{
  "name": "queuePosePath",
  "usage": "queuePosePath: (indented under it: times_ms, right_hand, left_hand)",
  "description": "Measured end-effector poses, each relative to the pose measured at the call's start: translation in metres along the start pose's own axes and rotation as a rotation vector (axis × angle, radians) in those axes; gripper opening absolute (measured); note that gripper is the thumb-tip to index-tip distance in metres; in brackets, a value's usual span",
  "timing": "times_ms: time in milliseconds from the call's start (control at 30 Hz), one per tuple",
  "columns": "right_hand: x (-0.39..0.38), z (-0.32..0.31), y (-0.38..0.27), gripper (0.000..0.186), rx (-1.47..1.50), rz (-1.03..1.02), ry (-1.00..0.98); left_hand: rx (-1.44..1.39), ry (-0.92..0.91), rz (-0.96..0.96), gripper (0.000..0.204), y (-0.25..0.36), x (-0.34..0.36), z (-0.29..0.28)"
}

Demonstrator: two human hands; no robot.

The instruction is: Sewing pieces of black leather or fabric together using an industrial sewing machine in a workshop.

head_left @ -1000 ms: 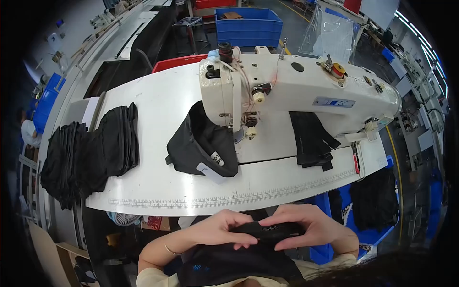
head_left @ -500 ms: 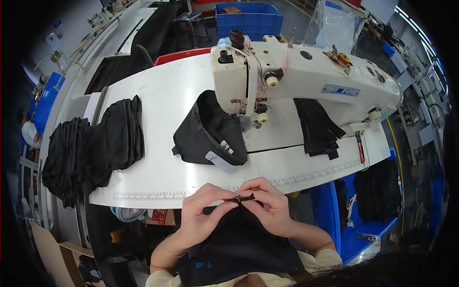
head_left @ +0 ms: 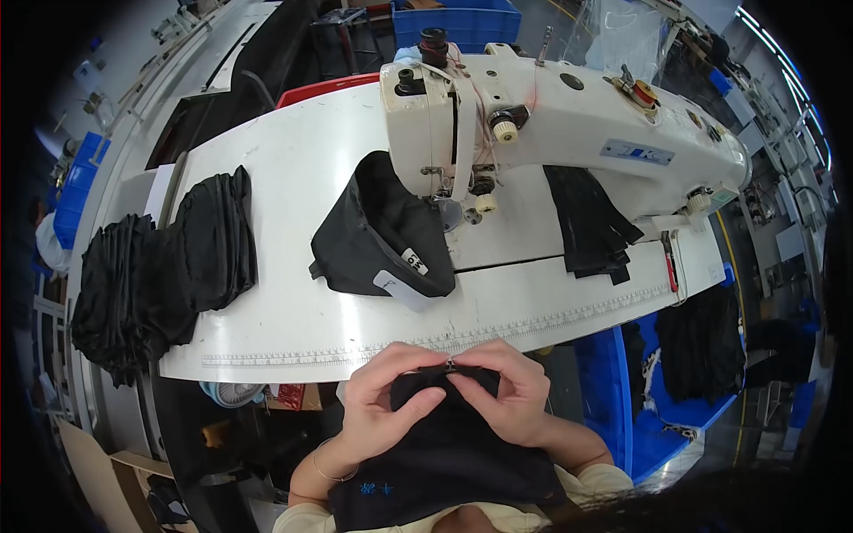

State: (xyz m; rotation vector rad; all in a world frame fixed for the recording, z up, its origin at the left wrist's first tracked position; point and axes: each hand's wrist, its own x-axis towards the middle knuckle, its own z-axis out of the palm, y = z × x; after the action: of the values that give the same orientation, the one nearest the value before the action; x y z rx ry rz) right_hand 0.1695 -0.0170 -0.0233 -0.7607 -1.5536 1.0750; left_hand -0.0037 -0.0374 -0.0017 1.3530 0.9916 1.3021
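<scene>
At the table's front edge my left hand (head_left: 386,400) and my right hand (head_left: 502,391) meet, fingers bent and gripping a small black zipper piece (head_left: 452,368) with a metal part at its middle; much of it is hidden by the fingers and dark apron. Beyond them a black fabric pouch (head_left: 360,231) with white labels lies beside the needle area of a white sewing machine (head_left: 560,124). Black strips (head_left: 579,218) lie under the machine's arm, and stacks of folded black pieces (head_left: 209,240) lie at the table's left.
A white tabletop (head_left: 284,178) with a printed ruler fills the middle. Below right is a blue bin (head_left: 604,400) with black fabric; behind stand another blue bin (head_left: 456,19) and a red one (head_left: 320,89). A small fan (head_left: 229,392) is under the table, cardboard (head_left: 89,453) at lower left.
My hands have turned upright and drawn closer together around the black piece. Since half a second ago my left thumb has moved down, and the table appears higher in view.
</scene>
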Motion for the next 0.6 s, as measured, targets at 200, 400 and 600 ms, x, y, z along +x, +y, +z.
queuePosePath:
  times_ms: [200,400,600]
  right_hand:
    - [-0.003,-0.001,-0.011,0.027,-0.016,-0.001,-0.007]
    - [-0.013,0.008,-0.004,0.019,0.028,0.075,0.091]
    - [-0.028,-0.004,0.009,0.008,0.421,0.111,0.363]
  left_hand:
    - [0.155,0.027,0.034,0.019,-0.005,-0.008,-0.001]
    - [0.207,0.170,0.156,0.012,-0.019,-0.014,0.020]
    - [-0.648,0.509,-0.022,0.007,-0.033,-0.036,0.001]
